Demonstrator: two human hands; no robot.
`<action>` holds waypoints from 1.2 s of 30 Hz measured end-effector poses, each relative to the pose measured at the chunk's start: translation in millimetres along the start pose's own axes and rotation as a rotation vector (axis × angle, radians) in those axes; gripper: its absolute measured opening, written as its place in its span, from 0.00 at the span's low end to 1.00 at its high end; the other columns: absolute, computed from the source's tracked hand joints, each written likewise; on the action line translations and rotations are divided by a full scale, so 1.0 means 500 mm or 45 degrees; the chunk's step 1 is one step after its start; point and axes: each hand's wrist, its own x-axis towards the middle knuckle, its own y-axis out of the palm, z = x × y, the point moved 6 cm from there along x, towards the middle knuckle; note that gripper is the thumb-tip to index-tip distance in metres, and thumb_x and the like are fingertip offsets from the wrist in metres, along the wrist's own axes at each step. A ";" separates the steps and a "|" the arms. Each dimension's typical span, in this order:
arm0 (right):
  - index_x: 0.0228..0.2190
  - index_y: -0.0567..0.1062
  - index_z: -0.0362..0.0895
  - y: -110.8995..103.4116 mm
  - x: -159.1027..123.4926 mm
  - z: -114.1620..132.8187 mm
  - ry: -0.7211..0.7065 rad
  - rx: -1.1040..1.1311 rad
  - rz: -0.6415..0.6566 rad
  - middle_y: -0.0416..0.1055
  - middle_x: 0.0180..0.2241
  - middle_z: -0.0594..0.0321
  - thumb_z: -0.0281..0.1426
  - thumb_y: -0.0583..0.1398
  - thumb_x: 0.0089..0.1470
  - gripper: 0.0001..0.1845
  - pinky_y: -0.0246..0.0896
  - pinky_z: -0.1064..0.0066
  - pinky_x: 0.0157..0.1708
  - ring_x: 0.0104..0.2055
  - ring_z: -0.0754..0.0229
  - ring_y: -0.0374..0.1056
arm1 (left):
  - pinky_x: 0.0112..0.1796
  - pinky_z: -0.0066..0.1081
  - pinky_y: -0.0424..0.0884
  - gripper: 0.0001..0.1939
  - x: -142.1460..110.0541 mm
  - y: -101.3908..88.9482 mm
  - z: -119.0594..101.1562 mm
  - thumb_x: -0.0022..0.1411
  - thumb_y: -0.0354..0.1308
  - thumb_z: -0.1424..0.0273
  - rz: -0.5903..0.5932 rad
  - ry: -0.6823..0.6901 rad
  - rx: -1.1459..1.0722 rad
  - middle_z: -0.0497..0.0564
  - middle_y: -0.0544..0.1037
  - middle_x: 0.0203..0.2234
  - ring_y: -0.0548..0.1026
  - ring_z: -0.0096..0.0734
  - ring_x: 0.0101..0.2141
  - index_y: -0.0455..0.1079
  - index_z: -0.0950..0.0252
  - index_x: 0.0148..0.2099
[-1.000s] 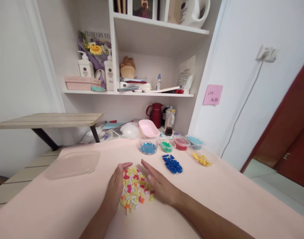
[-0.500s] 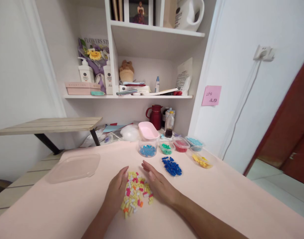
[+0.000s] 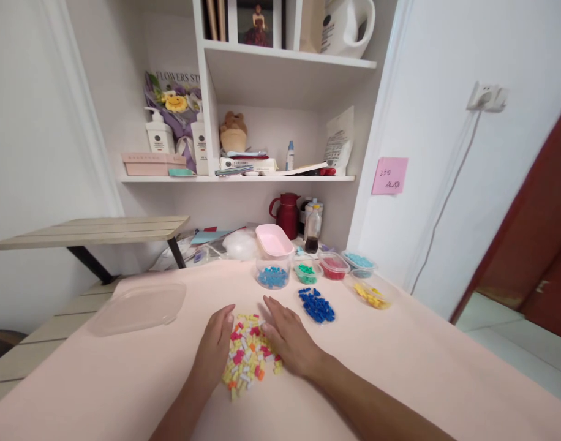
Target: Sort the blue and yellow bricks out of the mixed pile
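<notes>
A loose pile of small toy building bricks (image 3: 248, 355), mostly pale yellow with pink, white and orange ones, lies on the pink tabletop (image 3: 376, 380). My left hand (image 3: 215, 343) rests along the pile's left edge, fingers stretched forward and holding nothing. On the other side, my right hand (image 3: 289, 335) is open, its palm turned inward and its thumb reaching over the bricks. Its palm hides some bricks at the pile's right edge. Dark blue bricks (image 3: 318, 306) lie in a shallow clear container just beyond my right hand.
Clear tubs hold blue bricks (image 3: 273, 277), green bricks (image 3: 307, 273), red pieces (image 3: 334, 266), light blue pieces (image 3: 359, 261) and yellow bricks (image 3: 371, 296). A pink tray (image 3: 274, 241) leans behind them. At left lies a clear lid (image 3: 138, 309); a dark red jug (image 3: 287, 215) stands at the back.
My right thumb has come inward over the pile. Both hands have shifted slightly left, and the bricks between them are spread a little differently.
</notes>
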 end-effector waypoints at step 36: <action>0.63 0.59 0.49 -0.021 -0.009 0.022 -0.246 0.284 -0.017 0.61 0.62 0.54 0.47 0.47 0.65 0.29 0.50 0.53 0.63 0.63 0.51 0.57 | 0.54 0.42 0.69 0.11 -0.036 -0.087 0.007 0.55 0.52 0.64 -0.785 -0.391 -0.772 0.54 0.80 0.36 0.78 0.38 0.43 0.73 0.64 0.33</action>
